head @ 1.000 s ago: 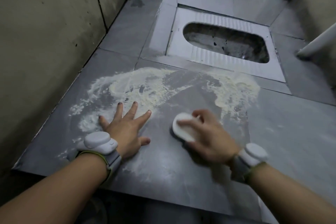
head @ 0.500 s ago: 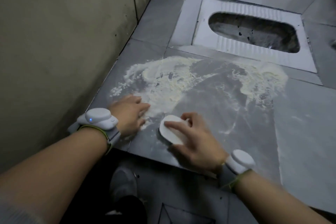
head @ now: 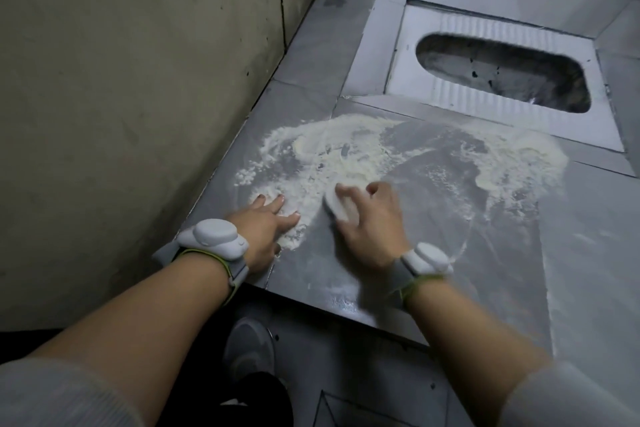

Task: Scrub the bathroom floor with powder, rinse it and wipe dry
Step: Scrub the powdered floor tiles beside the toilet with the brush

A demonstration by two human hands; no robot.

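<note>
- Right hand (head: 372, 225) has its grip curled round a white scrubber (head: 341, 206), pressed to the floor (head: 433, 253) at the near edge of the powder (head: 346, 149). The hand is blurred.
- Left hand (head: 266, 224) lies flat, fingers straight, grasping nothing, palm on the floor at the powder's near-left fringe, close to the wall (head: 138, 80).
- Powder lies in a wide arc on the raised floor; the squat pan (head: 502, 73) sits just beyond its far edge.
- Risk: strokes pushed away from the body could sweep powder over the pan's rim, so it is lost before it has scoured anything.
- Risk: the left palm bears weight on loose powder; it could skid, more so once water is added.
- Risk: the left hand is near the step edge, with a shoe (head: 249, 347) on the lower level; a slip there could pitch the person forward.
- Risk: powder packed along the wall joint may be missed in rinsing and dry as a film.
- Writing: none legible. Wrist bands (head: 214, 239) are plain white; no brand is visible.
</note>
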